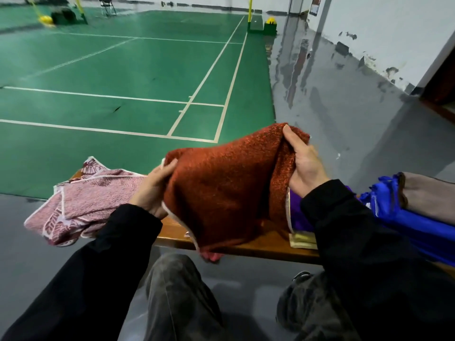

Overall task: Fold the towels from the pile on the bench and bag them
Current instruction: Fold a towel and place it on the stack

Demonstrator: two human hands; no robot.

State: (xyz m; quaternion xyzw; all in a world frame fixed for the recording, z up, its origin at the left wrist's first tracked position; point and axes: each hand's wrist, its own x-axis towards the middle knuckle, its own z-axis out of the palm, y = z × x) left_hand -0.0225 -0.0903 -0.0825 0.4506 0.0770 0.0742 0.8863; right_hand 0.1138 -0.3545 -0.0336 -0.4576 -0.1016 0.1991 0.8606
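Observation:
A rust-red towel point(221, 188) with a pale edge is held up above the wooden bench point(266, 244). My left hand point(155, 190) grips its left edge, fingers curled round the cloth. My right hand point(304, 163) pinches its upper right corner, thumb on top. The towel's lower end drapes over the bench's front edge. A pink patterned towel point(81, 205) lies crumpled at the bench's left end. A blue bag point(403, 212) lies at the right with a grey-brown towel point(430, 198) in its mouth.
Purple cloth point(299, 217) and a folded yellow piece point(302, 241) sit on the bench under my right forearm. My knees are below the bench. Green court floor point(123, 70) stretches ahead; a grey floor and white wall point(394, 33) are to the right.

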